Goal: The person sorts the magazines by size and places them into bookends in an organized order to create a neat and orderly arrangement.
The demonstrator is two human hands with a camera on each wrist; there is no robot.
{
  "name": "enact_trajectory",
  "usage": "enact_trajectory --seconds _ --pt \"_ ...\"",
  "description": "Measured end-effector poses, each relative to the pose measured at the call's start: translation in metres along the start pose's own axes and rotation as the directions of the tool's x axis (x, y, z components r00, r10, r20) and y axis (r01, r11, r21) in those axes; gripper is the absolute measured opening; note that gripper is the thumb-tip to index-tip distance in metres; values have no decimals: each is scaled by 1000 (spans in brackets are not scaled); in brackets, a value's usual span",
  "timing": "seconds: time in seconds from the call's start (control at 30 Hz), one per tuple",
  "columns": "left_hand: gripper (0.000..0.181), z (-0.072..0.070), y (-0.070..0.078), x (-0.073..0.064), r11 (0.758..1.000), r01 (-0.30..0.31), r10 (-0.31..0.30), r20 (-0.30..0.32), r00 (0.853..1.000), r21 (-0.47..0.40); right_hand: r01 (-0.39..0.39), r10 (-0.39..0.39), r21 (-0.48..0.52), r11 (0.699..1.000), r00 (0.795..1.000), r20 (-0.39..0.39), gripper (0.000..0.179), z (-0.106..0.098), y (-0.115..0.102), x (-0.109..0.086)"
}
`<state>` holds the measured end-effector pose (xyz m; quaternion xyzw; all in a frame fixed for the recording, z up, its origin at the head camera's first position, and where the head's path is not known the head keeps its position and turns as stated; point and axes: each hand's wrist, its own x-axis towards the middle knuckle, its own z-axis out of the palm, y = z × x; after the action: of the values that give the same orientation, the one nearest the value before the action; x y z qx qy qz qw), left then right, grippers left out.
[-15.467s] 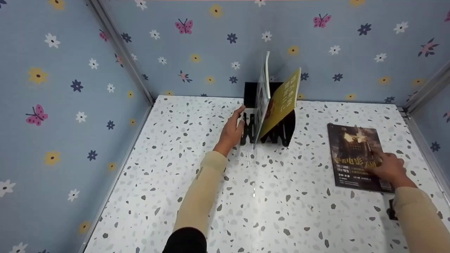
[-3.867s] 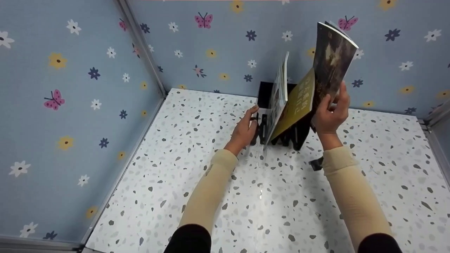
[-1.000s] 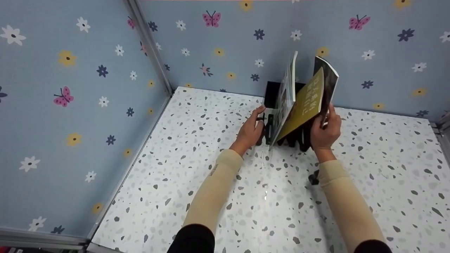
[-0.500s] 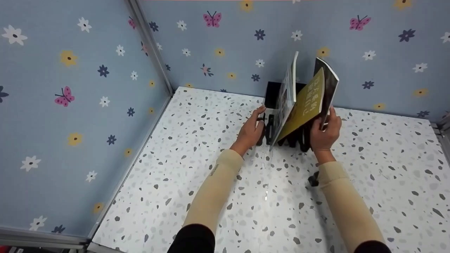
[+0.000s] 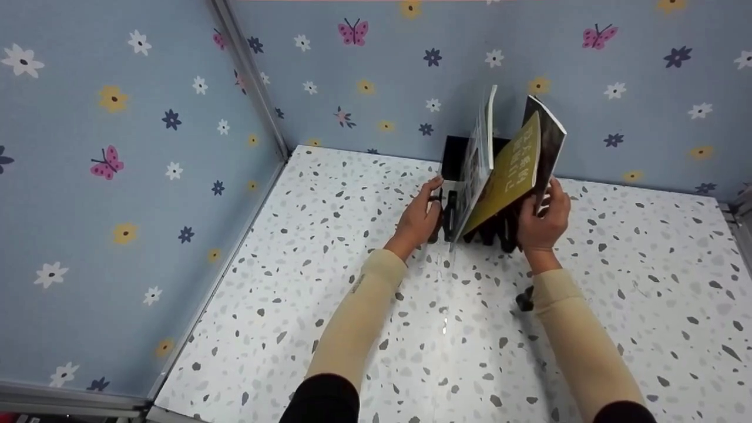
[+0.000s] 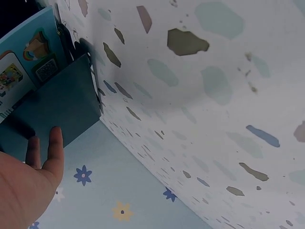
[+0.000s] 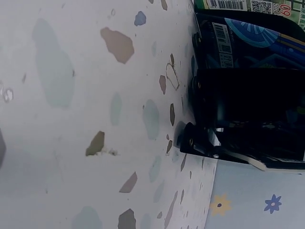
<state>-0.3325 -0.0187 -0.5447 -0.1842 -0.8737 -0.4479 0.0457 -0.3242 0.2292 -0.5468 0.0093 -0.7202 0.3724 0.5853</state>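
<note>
A black book rack [image 5: 455,158] stands against the back wall, its left end plate also showing in the left wrist view. My left hand [image 5: 418,218] touches that plate's outer side with extended fingers [image 6: 56,143]. Light-covered books [image 5: 479,147] stand in the rack, beside a tilted yellow book [image 5: 511,167]. Behind the yellow one, a dark book [image 5: 547,132] leans right. My right hand [image 5: 543,226] holds its lower right edge, thumb in front and fingers behind. In the right wrist view the rack's black end [image 7: 252,95] and a dark blue cover [image 7: 257,40] show, but no hand.
A small black object [image 5: 524,298] lies on the speckled white table [image 5: 305,247], partly under the right forearm. Blue flowered panels [image 5: 147,205] enclose the left side and back. The table's left edge runs along a metal frame [image 5: 214,282].
The dark book lay flat on the right earlier, then was lifted over the rack. It has since come down behind the yellow book. Over the last second almost nothing moves.
</note>
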Motion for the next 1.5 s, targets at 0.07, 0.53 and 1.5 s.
enact_trajectory --seconds 0.07,0.53,1.5 --pt "47 0 0 0 1000 2 -2 -2 1000 4 -3 3 1 1000 1000 10 38 0 0 1" --pt "48 0 1 -1 1000 20 -20 7 1000 -10 -44 45 -10 999 997 58 36 -4 -8 10" --pt "48 0 0 0 999 4 -4 14 1000 -40 -462 516 -255 850 826 225 23 -24 -52 51"
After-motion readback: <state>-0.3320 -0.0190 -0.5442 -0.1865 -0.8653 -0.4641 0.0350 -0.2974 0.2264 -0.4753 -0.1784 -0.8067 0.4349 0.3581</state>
